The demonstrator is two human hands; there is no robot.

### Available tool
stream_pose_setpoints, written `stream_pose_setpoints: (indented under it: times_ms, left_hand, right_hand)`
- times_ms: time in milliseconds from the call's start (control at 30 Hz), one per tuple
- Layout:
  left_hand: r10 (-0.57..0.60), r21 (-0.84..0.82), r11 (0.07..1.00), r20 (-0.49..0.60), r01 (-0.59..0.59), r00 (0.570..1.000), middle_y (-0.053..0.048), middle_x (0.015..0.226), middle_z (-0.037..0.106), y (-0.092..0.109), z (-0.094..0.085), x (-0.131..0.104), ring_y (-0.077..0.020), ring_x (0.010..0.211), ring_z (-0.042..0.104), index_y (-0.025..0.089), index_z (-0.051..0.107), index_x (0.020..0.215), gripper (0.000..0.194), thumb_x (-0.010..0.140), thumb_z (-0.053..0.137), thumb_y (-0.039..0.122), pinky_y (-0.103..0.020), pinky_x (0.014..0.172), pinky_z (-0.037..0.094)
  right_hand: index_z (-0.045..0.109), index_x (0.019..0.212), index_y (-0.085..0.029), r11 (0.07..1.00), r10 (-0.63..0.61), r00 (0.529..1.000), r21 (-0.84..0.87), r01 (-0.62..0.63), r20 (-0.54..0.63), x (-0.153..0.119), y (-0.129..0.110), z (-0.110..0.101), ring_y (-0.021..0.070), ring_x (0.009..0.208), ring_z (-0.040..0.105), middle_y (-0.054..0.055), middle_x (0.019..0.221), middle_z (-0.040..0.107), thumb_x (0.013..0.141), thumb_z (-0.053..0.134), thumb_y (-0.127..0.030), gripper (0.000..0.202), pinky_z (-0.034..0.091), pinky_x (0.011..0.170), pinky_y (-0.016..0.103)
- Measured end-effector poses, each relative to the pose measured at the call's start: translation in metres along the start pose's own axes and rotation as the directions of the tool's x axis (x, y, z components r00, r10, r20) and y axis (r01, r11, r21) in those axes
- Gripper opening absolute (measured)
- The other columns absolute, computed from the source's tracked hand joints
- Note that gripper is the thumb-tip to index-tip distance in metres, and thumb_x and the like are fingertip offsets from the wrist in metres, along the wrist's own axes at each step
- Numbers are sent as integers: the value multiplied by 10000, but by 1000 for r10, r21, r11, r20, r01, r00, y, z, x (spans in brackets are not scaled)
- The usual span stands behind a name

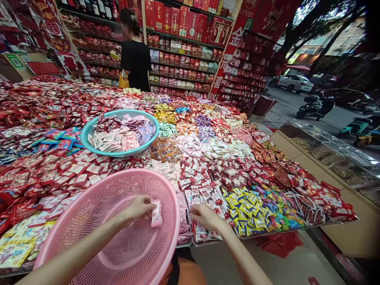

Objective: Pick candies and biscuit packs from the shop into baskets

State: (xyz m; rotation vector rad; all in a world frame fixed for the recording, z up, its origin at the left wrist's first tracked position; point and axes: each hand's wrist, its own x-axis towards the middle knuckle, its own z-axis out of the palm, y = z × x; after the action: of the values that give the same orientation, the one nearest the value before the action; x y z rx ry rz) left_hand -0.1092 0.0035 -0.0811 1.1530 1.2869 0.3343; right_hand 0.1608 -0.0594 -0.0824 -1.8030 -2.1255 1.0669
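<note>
Over the pink mesh basket (pixel 118 178), my left hand (pixel 142 208) pinches a small pink-and-white candy packet (pixel 156 213). The basket looks empty inside and rests tilted at the near edge of the candy display. To its right, my right hand (pixel 204 215) reaches over red-and-white candy packets (pixel 207 194), its fingers bent and pressed close; whatever they may hold is hidden. Behind the pink basket stands a teal basket (pixel 120 151) filled with pink, lilac and dark red packets.
Heaps of wrapped candy (pixel 190 128) cover the wide display. Yellow packets (pixel 247 209) and colourful ones (pixel 282 211) lie at the right front edge. A person in black (pixel 135 59) stands by the back shelves (pixel 184 61). Beige bins (pixel 297 152) are at the right.
</note>
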Motion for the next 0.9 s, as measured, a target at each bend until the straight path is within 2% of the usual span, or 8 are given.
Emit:
stream_pose_setpoints:
  times_ms: [133, 300, 467, 600, 733, 900]
  left_hand:
    - [21, 35, 999, -8, -21, 1000, 44, 436, 526, -2, 7, 4, -98, 401, 457, 179, 459, 603, 305, 555, 660, 404, -210, 414, 332]
    - [58, 58, 997, -5, -58, 998, 47, 415, 516, -7, 14, 10, -106, 376, 461, 185, 433, 618, 352, 536, 672, 430, -221, 403, 345]
    - [117, 62, 991, -37, -114, 992, 68, 477, 512, -14, 15, 14, -123, 408, 499, 175, 453, 774, 403, 536, 674, 414, -232, 407, 379]
    - [163, 89, 984, -74, -157, 984, 75, 548, 493, -17, 13, 15, -112, 420, 485, 154, 478, 885, 429, 564, 650, 380, -225, 396, 363]
    - [226, 161, 966, -130, -204, 965, 43, 614, 522, -15, 6, 14, -108, 467, 483, 133, 533, 887, 382, 600, 646, 358, -228, 434, 359]
    - [371, 236, 917, -207, -322, 905, -5, 712, 568, 10, 4, 4, -154, 626, 528, 138, 571, 955, 331, 721, 569, 372, -264, 556, 403]
  right_hand:
    - [666, 904, -212, 996, -33, 999, -82, 35, 20, 2, -3, 10, 176, 800, 535, 17, 775, 644, 727, 567, -139, 216, 347, 671, 250]
    - [693, 849, -197, 982, -38, 999, -186, 45, 39, 9, -9, 22, 197, 836, 542, 51, 835, 652, 705, 614, -153, 170, 353, 707, 276]
    - [710, 755, -172, 966, -6, 999, -258, 19, 48, 13, -16, 32, 222, 853, 555, 85, 836, 665, 700, 624, -148, 105, 355, 734, 304]
    - [699, 706, -171, 966, 0, 999, -260, 8, 34, 12, -20, 33, 200, 823, 561, 71, 797, 663, 714, 578, -100, 141, 355, 731, 289]
    - [663, 655, -162, 977, -15, 1000, -212, 10, -19, 6, -21, 12, 178, 785, 554, 57, 757, 639, 735, 548, -107, 151, 356, 695, 266]
    - [611, 692, -173, 993, -38, 991, -117, 23, -131, -14, -25, -43, 149, 764, 528, 26, 782, 604, 816, 507, -221, 169, 356, 677, 249]
